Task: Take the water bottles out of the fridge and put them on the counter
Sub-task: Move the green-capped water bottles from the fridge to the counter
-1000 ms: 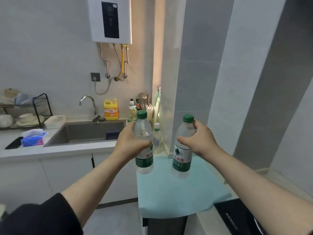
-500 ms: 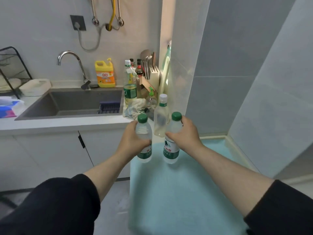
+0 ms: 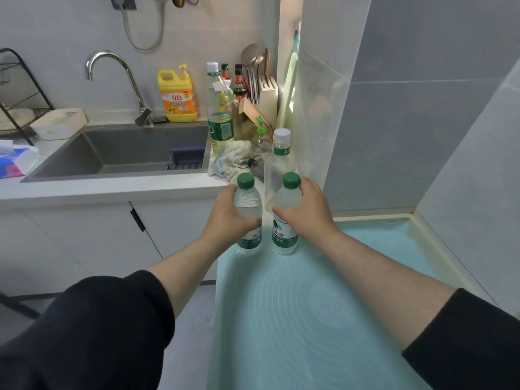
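Bottles fill both of my hands. My left hand (image 3: 228, 219) keeps a closed grip around the left water bottle (image 3: 249, 220), fingers wrapped over its clear upper body above the green label. My right hand (image 3: 305, 212) grips the right water bottle (image 3: 284, 220) the same way. Both green-capped bottles stand upright, just beside each other, at the far left corner of the light blue mat (image 3: 309, 305) that covers the bench (image 3: 416, 218). Their bases seem to touch the mat, though I cannot tell for sure from this angle. Just behind them stands a taller clear bottle with a white cap (image 3: 280, 161). To the left lie a crumpled cloth (image 3: 230, 160), the grey sink (image 3: 126, 150) and a yellow detergent jug (image 3: 177, 94).
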Demonstrator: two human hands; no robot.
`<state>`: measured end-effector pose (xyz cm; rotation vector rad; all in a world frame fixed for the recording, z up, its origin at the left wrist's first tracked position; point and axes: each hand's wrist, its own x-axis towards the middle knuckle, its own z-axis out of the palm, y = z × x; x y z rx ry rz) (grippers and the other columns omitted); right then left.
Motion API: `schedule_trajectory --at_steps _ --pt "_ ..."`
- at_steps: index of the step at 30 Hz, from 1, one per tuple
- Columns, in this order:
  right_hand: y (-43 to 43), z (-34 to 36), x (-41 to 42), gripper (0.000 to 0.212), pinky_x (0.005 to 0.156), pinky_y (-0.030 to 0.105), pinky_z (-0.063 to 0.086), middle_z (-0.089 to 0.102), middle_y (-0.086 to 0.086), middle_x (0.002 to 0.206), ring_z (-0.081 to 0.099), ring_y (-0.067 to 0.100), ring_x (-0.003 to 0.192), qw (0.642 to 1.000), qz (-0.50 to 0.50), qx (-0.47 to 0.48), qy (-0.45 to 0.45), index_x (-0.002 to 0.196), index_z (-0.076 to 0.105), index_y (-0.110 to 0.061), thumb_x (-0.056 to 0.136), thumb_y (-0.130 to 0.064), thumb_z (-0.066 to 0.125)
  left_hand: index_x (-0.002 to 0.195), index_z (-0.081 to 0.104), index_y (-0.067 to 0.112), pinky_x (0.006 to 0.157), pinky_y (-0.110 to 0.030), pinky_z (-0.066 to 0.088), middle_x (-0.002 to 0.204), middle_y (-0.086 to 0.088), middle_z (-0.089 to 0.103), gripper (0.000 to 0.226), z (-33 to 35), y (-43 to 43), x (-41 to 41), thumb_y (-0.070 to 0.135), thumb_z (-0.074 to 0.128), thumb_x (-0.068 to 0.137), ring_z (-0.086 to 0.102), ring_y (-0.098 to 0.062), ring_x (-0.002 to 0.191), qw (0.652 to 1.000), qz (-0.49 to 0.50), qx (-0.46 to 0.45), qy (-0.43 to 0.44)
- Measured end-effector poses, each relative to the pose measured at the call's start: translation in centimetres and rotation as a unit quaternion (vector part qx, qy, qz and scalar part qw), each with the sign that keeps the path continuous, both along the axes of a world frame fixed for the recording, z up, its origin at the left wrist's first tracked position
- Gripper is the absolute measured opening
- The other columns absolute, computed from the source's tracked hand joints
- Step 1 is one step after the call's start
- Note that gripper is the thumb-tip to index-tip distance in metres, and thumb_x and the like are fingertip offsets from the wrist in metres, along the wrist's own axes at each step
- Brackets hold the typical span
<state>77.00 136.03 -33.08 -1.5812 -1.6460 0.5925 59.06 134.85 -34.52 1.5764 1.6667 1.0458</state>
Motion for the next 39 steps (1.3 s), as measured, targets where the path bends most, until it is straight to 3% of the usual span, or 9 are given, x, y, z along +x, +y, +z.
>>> schedule_trajectory --at_steps 4,9,12,16,23,26,31,35,39 --pt "-0.1 -0.1 0.1 0.075 0.100 0.037 0.045 0.053 0.003 0.127 0.052 0.021 0.117 1.000 0.005 -0.022 -0.005 0.130 0.047 -0.018 0.066 -0.031 0.085 0.127 0.048 0.023 0.086 -0.031 0.047 0.118 -0.002 0.058 0.075 -0.4 0.2 0.0 0.019 0.086 0.063 0.058 -0.019 0.107 1.000 -0.007 -0.008 0.008" --pt "-1.2 1.6 0.4 0.088 0.107 0.040 0.041 0.047 0.001 0.141 0.046 0.021 0.129 0.999 0.011 -0.040 0.004 0.141 0.038 -0.022 0.067 -0.040 0.081 0.149 0.029 0.026 0.111 -0.038 0.037 0.143 0.007 0.044 0.101 1.9 -1.4 -0.4 0.032 0.087 0.066 0.042 -0.014 0.131 0.999 -0.031 0.003 0.019" --pt "-3.4 5.8 0.5 0.079 0.105 0.026 0.029 0.040 0.001 0.148 0.038 0.019 0.135 0.999 0.019 0.037 -0.017 0.145 0.033 -0.020 0.080 -0.039 0.074 0.156 0.015 0.026 0.110 -0.026 0.022 0.150 0.019 0.025 0.106 7.2 -3.5 -2.6 0.037 0.083 0.074 0.024 -0.002 0.137 0.992 -0.038 0.087 0.078" --pt "-7.7 12.4 -0.5 0.079 0.113 0.029 0.019 0.027 0.002 0.158 0.023 0.020 0.145 0.985 0.049 0.146 -0.072 0.150 0.027 -0.016 0.086 -0.046 0.062 0.156 0.007 0.032 0.110 -0.015 0.014 0.156 0.023 0.012 0.105 15.0 -8.3 -7.4 0.048 0.075 0.077 0.011 0.002 0.142 0.968 -0.046 0.195 0.150" --pt "-17.7 22.5 -6.9 0.078 0.118 0.036 0.021 0.024 -0.001 0.159 0.019 0.016 0.147 0.969 0.101 0.215 -0.063 0.150 0.028 -0.023 0.082 -0.050 0.056 0.157 0.010 0.029 0.114 -0.024 0.016 0.163 0.013 0.012 0.100 25.4 -19.8 -13.0 0.052 0.064 0.076 0.011 0.002 0.142 0.956 0.003 0.257 0.141" --pt "-21.8 26.6 -9.6 0.079 0.116 0.030 0.021 0.029 -0.002 0.157 0.022 0.013 0.145 0.955 0.135 0.261 -0.044 0.149 0.030 -0.023 0.080 -0.053 0.054 0.157 0.011 0.028 0.112 -0.017 0.012 0.162 0.014 0.011 0.101 29.5 -25.3 -15.1 0.060 0.061 0.074 0.009 0.003 0.146 0.942 0.026 0.306 0.139" --pt "-28.5 31.8 -13.0 0.076 0.115 0.018 0.015 0.033 -0.002 0.155 0.023 0.006 0.143 0.917 0.199 0.347 -0.006 0.147 0.033 -0.021 0.081 -0.052 0.053 0.155 0.014 0.024 0.121 -0.037 0.018 0.161 0.007 0.017 0.096 35.1 -35.2 -16.7 0.059 0.059 0.078 0.013 -0.009 0.150 0.903 0.064 0.382 0.188" --pt "-34.1 35.8 -15.6 0.074 0.115 0.040 0.028 0.039 0.006 0.152 0.033 0.021 0.142 0.868 0.271 0.411 0.065 0.144 0.038 -0.014 0.080 -0.047 0.056 0.153 0.014 0.022 0.121 -0.027 0.015 0.160 0.006 0.017 0.094 39.2 -44.6 -17.3 0.069 0.053 0.082 0.012 -0.011 0.151 0.856 0.121 0.421 0.276" --pt "-40.5 39.0 -18.1 0.074 0.113 0.038 0.028 0.042 0.012 0.149 0.035 0.024 0.140 0.819 0.344 0.446 0.108 0.143 0.040 -0.008 0.082 -0.048 0.054 0.153 0.015 0.020 0.119 -0.022 0.014 0.159 0.005 0.017 0.090 43.2 -54.6 -16.9 0.067 0.050 0.085 0.012 -0.011 0.151 0.805 0.193 0.443 0.345"
